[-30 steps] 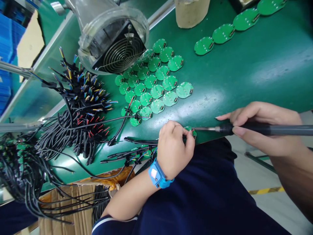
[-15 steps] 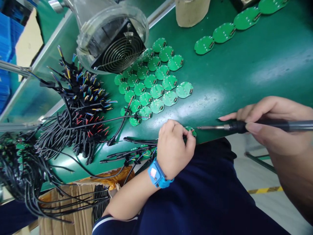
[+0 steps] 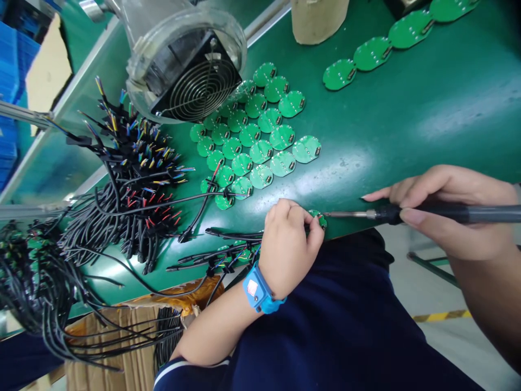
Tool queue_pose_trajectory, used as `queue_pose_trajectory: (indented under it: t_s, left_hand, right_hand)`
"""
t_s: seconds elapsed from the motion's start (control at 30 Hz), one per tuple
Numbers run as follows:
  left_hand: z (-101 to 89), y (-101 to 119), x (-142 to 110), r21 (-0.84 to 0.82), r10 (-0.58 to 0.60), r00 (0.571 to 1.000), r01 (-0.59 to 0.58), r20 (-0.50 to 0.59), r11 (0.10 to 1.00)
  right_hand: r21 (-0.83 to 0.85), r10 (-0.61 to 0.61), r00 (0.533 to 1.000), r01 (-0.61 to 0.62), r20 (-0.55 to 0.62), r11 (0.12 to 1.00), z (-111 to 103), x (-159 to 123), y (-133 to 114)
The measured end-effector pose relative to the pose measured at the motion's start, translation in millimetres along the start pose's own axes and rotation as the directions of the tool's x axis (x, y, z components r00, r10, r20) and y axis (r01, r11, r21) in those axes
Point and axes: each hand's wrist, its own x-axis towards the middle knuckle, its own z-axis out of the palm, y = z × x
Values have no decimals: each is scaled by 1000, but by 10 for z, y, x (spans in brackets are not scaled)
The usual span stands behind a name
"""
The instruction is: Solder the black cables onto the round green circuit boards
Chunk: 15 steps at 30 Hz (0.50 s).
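My left hand [image 3: 290, 244], with a blue strap round its wrist, is closed at the table's front edge. Its thumb and fingers pinch at a small green circuit board [image 3: 319, 219], mostly covered by them; whether a wire is pinched too is hidden. From the right, my right hand [image 3: 443, 209] grips a soldering iron [image 3: 431, 213] by its black handle, the little finger stretched out. The iron's tip meets the board's right side or sits just by it. Left of my left hand lie black cables [image 3: 232, 239] over several more boards.
Rows of round green boards [image 3: 260, 152] lie across the green table [image 3: 386, 130]. A fan in a clear hood [image 3: 203, 81] overhangs them. Bundled black cables [image 3: 101, 217] with bared coloured wires fill the left. A board strip [image 3: 372, 53] lies at the back right; a cardboard box [image 3: 118, 353] stands below.
My right hand has brought the soldering iron slightly left, so its tip is now at the board. My left hand has barely shifted and keeps its pinch.
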Motion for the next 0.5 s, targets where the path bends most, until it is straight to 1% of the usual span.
queue_pose_trajectory:
  t_s: [0.13,0.17,0.23,0.37,0.43,0.5]
  left_hand:
    - [6,-4,-5,-7,-2,1000,2,2,1000]
    - [8,-6,-3,-8,-3,1000,3,1,1000]
    - [11,-9,2,-10,-2,1000,2,-1,1000]
    - [10,-17,0,-18,5,1000,-5,-17,1000]
    - [15,-20,-7,-22,2,1000,-2,-24,1000]
    - [29,-20,-10,-24,-3,1000,2,-29,1000]
  right_hand:
    - [-73,16,999,-14,30,997,5,0,2]
    - [-68,14,999,-12,35,998,7,7,-2]
    - [20,5,1000,-6,14,1000,13,31,-15]
    - [293,44,991,-7,-123,956,35,95,-31]
    - [338,53,979,17,-196,941,55,119,-20]
    - [331,30,962,64,-271,941,79,137,7]
